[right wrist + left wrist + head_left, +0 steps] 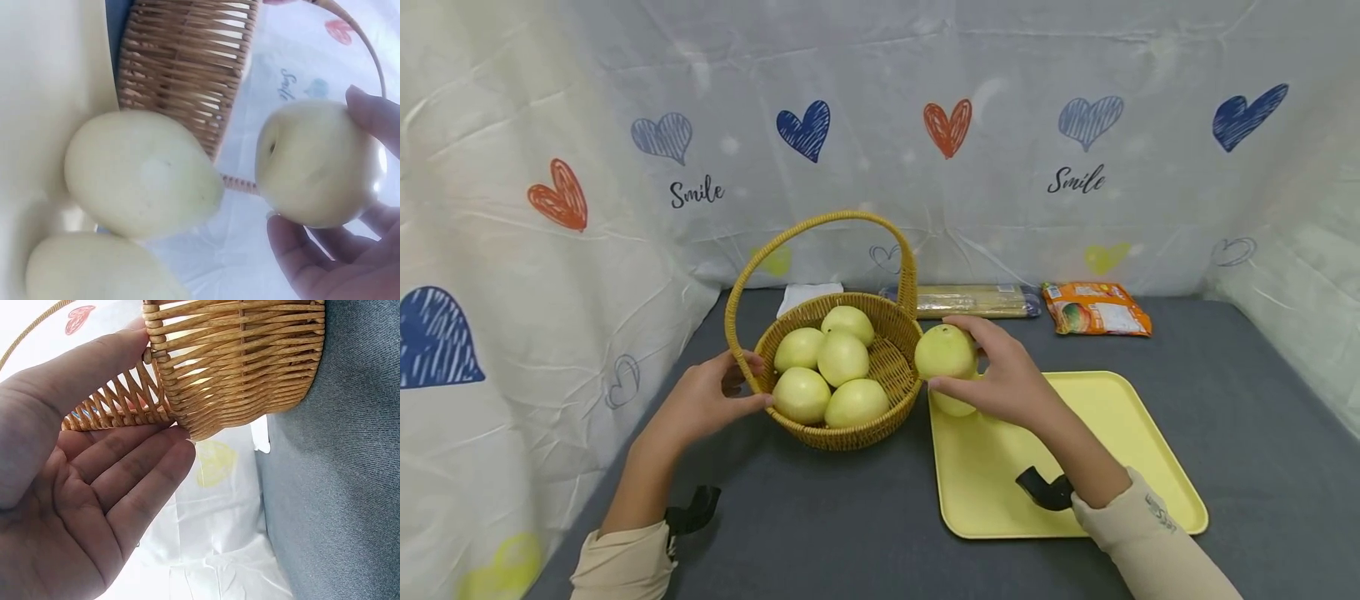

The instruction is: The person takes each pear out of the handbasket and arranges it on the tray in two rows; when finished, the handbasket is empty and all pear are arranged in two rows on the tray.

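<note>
A wicker basket (887, 358) with a tall handle holds several pale yellow-green pears (842, 358). My left hand (733, 392) rests on its left outer wall (250, 369); in the left wrist view the hand (156, 394) has its thumb up at the handle post and straight fingers (156, 456) against the base. My right hand (973, 371) grips one pear (945, 352) just right of the basket, above the far left corner of a yellow tray (1097, 433). In the right wrist view the hand (337, 181) holds that pear (315, 162) above two pears (140, 172) on the tray.
A long packet of spaghetti (973, 300), an orange snack bag (1097, 308) and a white pack (808, 293) lie at the table's back edge. A heart-printed cloth (880, 125) walls in the back and both sides. The table (1262, 400) is covered in dark grey.
</note>
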Available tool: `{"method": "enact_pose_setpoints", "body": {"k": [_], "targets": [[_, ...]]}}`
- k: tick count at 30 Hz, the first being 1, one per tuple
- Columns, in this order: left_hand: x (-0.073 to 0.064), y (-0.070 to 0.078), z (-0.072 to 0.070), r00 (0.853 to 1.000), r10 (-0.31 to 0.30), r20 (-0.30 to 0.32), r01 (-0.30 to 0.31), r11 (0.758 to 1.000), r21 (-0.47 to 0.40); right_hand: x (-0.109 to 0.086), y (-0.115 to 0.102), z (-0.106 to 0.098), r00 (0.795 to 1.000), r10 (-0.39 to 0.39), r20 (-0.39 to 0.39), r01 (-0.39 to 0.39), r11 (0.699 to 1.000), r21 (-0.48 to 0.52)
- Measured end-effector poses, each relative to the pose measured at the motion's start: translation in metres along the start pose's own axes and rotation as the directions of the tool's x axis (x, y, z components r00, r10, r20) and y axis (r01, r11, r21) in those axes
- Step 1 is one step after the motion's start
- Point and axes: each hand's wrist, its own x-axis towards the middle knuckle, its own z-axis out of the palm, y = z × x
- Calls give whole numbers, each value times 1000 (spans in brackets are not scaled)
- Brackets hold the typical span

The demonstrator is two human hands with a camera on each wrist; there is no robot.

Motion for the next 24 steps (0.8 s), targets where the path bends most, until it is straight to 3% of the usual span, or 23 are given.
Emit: {"method": "enact_pose_setpoints", "body": {"k": [6, 19, 24], "targets": [[-1, -2, 0, 1000, -2, -2, 2, 1000, 1, -9, 4, -22, 999, 6, 39, -4, 999, -38], [-1, -5, 3, 1000, -5, -9, 5, 1000, 9, -33, 36, -85, 987, -101, 123, 115, 987, -114], [0, -6, 3, 1000, 2, -15, -1, 1000, 12, -39, 43, -100, 988, -97, 124, 113, 985, -128]]}}
